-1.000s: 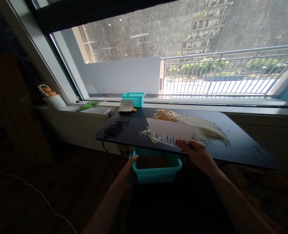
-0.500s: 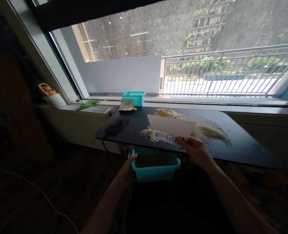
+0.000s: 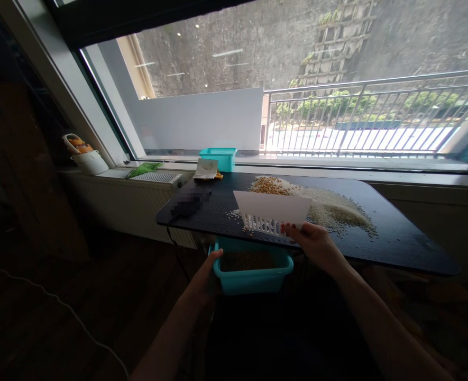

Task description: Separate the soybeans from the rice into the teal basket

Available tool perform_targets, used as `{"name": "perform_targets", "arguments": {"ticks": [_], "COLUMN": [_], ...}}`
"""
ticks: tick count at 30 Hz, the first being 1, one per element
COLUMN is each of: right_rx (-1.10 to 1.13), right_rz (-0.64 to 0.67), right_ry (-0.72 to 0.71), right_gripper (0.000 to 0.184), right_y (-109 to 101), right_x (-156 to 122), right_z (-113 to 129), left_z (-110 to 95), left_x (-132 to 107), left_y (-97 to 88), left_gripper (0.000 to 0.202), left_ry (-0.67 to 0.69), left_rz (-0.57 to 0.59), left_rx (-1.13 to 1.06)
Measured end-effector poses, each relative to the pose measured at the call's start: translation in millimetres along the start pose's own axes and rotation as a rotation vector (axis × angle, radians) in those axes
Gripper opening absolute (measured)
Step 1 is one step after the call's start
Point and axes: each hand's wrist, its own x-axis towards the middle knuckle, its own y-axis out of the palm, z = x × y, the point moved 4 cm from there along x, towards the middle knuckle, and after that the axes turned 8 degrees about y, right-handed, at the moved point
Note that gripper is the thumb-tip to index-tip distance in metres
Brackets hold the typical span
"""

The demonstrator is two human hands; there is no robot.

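My left hand grips the left rim of a turquoise plastic bin, held just below the table's front edge. Brownish grains cover the bin's inside. In my right hand is a white card with a row of slots along its lower edge, pinched at its right corner. The card is tilted over the table near the front edge. Small pale grains lie by its left side, partly hidden behind it. Beyond it are a pile of yellow kernels and a heap of white rice-like grains.
The dark table stands against the window sill. At its back left are a second turquoise bin and a paper packet. A blurred black object with a cable lies on the left. A radiator is beside the table.
The card in my right hand has moved slightly left and toward me, covering more of the small pale grains. My left hand and the bin have stayed in place.
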Motion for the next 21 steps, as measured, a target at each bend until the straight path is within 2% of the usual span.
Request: {"name": "perform_targets", "arguments": {"ticks": [8, 13, 16, 21], "right_rx": [-0.032, -0.051, -0.032, -0.008], "right_rz": [0.026, 0.013, -0.011, 0.002], "right_ry": [-0.019, -0.035, -0.022, -0.009], "right_gripper": [0.038, 0.035, 0.038, 0.043], "right_y": [6, -2, -6, -1], "right_x": [1, -3, -3, -5], "right_z": [0, -4, -6, -6], "left_z": [-3, -4, -2, -2], "left_x": [-3, -5, -2, -1], "left_y": [2.5, 3.8, 3.8, 4.8], "left_gripper": [0.056, 0.055, 0.055, 0.054], "left_ry": [-0.012, -0.008, -0.004, -0.002], "left_rz": [-0.041, -0.055, -0.046, -0.018], "left_rx": [0.019, 0.020, 0.000, -0.011]}}
